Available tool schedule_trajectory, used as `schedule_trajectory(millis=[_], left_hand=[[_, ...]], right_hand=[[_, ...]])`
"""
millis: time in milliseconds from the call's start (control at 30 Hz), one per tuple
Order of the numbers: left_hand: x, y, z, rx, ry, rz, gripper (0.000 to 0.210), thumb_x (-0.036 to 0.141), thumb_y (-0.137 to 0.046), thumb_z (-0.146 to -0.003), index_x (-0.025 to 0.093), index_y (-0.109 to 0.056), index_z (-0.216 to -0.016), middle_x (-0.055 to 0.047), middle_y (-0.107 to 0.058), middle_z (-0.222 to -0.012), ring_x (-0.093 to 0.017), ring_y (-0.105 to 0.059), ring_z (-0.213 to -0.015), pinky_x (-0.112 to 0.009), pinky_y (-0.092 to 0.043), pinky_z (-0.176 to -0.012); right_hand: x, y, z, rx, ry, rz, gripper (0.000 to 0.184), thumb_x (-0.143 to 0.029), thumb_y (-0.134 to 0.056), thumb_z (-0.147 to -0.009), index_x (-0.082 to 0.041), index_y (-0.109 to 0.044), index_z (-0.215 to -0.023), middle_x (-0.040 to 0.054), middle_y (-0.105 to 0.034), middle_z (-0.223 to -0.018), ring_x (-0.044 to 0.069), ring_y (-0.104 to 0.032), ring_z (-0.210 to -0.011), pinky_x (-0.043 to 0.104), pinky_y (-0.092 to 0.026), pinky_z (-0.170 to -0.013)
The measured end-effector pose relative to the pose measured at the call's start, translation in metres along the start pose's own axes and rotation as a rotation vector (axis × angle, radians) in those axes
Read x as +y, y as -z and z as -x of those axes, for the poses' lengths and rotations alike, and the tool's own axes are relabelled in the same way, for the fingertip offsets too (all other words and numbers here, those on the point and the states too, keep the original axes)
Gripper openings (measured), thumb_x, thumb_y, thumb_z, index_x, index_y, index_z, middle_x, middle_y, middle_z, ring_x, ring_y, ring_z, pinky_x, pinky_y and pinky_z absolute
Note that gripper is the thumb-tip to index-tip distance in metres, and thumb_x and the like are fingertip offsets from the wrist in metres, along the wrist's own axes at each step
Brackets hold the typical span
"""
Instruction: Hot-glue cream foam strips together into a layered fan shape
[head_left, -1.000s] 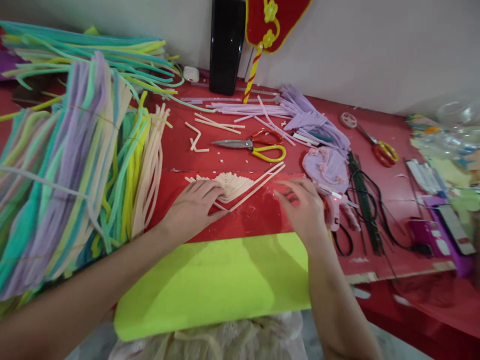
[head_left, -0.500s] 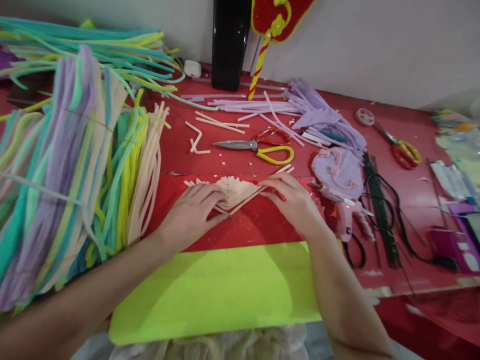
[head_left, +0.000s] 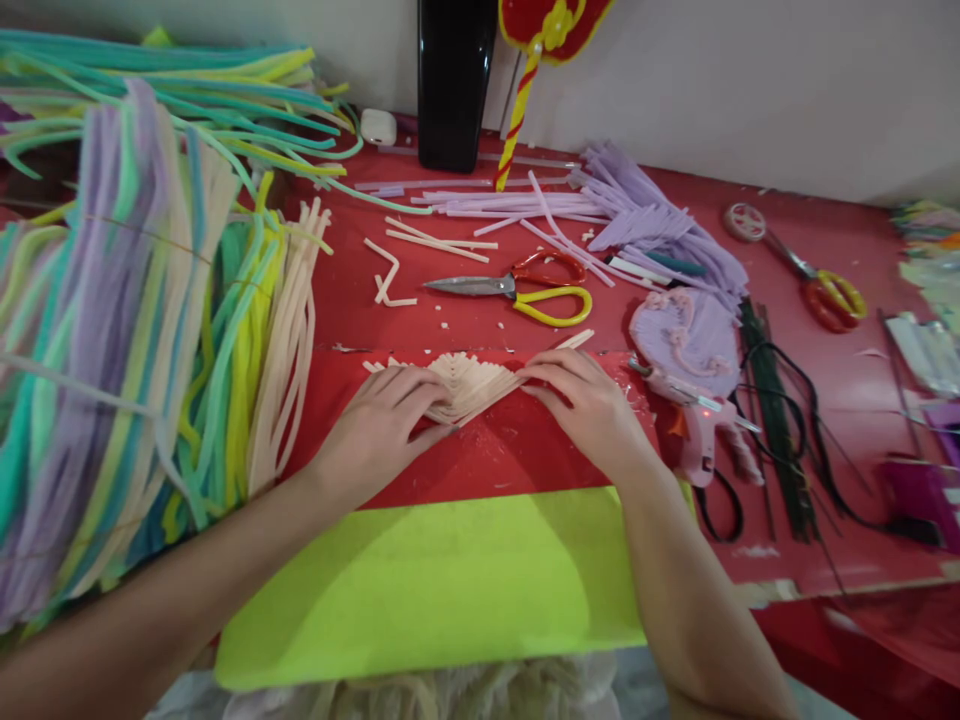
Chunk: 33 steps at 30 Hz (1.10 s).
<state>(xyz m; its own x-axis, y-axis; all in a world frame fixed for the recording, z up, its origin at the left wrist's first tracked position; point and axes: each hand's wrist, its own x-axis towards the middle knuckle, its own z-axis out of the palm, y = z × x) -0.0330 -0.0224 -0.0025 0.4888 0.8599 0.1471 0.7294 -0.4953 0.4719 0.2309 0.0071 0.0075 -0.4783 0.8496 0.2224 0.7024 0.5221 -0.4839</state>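
A fan of cream pipe cleaner pieces (head_left: pixel 471 383) lies flat on a red sheet (head_left: pixel 495 450) in front of me. My left hand (head_left: pixel 379 428) presses its left side with the fingers spread flat. My right hand (head_left: pixel 589 405) rests on the fan's right edge, fingertips pressing the cream strips down. Neither hand lifts anything. A lime green foam sheet (head_left: pixel 435 580) lies under my forearms at the near edge.
A big heap of pastel pipe cleaners (head_left: pixel 135 300) fills the left. Scissors with yellow and red handles (head_left: pixel 517 290) lie beyond the fan. A pink glue gun (head_left: pixel 697 420), black wires (head_left: pixel 780 420), lilac strips (head_left: pixel 645 225), a second pair of scissors (head_left: pixel 817 285) and a black upright object (head_left: pixel 450 80) stand around.
My right hand moved left onto the fan's right edge and pushed the long cream strips in against it. The left hand stayed pressed on the fan. The camera shifted slightly.
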Motion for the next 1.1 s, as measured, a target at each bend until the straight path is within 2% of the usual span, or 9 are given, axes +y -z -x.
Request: schedule_trajectory(millis=[333, 533, 700, 833, 967, 1100], left_hand=[[0.002, 0.002, 0.0, 0.013, -0.003, 0.025, 0.015, 0.03, -0.056, -0.09, 0.019, -0.059, -0.1, -0.005, -0.063, -0.11, -0.021, -0.057, -0.101, -0.038, -0.043, -0.091], [0.002, 0.002, -0.001, 0.016, -0.001, 0.03, 0.015, 0.03, -0.055, -0.09, 0.019, -0.059, -0.1, -0.005, -0.063, -0.11, -0.021, -0.057, -0.101, -0.038, -0.043, -0.092], [0.001, 0.001, 0.0, 0.02, -0.005, 0.048, 0.014, 0.028, -0.055, -0.09, 0.019, -0.059, -0.1, -0.005, -0.063, -0.108, -0.02, -0.057, -0.101, -0.037, -0.044, -0.09], [0.001, 0.001, 0.0, 0.002, 0.01, 0.034, 0.016, 0.029, -0.057, -0.09, 0.02, -0.058, -0.103, -0.005, -0.063, -0.11, -0.021, -0.056, -0.103, -0.037, -0.044, -0.09], [0.0, 0.001, 0.0, 0.008, -0.008, 0.02, 0.017, 0.031, -0.056, -0.091, 0.019, -0.058, -0.103, -0.005, -0.062, -0.111, -0.021, -0.056, -0.103, -0.037, -0.043, -0.091], [0.001, 0.002, -0.001, -0.001, -0.015, 0.004, 0.017, 0.031, -0.054, -0.091, 0.019, -0.058, -0.103, -0.006, -0.063, -0.11, -0.021, -0.057, -0.101, -0.038, -0.044, -0.09]], right_hand=[[0.0, -0.002, 0.0, -0.005, -0.008, 0.009, 0.019, -0.022, -0.05, -0.094, -0.021, -0.065, -0.105, 0.0084, -0.063, -0.108, 0.02, -0.058, -0.101, 0.037, -0.049, -0.091], [-0.005, 0.0, -0.001, 0.05, 0.007, 0.038, 0.018, -0.022, -0.053, -0.092, -0.019, -0.067, -0.103, 0.0095, -0.063, -0.107, 0.021, -0.059, -0.101, 0.037, -0.049, -0.09], [-0.024, 0.003, 0.004, 0.053, 0.051, 0.094, 0.017, -0.018, -0.054, -0.092, -0.017, -0.066, -0.103, 0.0093, -0.066, -0.103, 0.021, -0.06, -0.096, 0.037, -0.05, -0.088], [-0.047, -0.006, 0.022, 0.062, 0.066, 0.152, 0.021, -0.016, -0.055, -0.09, -0.017, -0.064, -0.109, 0.0093, -0.067, -0.107, 0.021, -0.061, -0.093, 0.038, -0.052, -0.085], [-0.05, -0.019, 0.042, 0.067, 0.036, 0.162, 0.028, -0.014, -0.057, -0.088, -0.018, -0.062, -0.116, 0.0115, -0.063, -0.117, 0.023, -0.059, -0.105, 0.04, -0.051, -0.09], [-0.038, -0.021, 0.046, 0.156, -0.085, 0.129, 0.041, -0.015, -0.054, -0.09, -0.023, -0.053, -0.13, 0.0112, -0.058, -0.128, 0.024, -0.055, -0.119, 0.043, -0.048, -0.099]])
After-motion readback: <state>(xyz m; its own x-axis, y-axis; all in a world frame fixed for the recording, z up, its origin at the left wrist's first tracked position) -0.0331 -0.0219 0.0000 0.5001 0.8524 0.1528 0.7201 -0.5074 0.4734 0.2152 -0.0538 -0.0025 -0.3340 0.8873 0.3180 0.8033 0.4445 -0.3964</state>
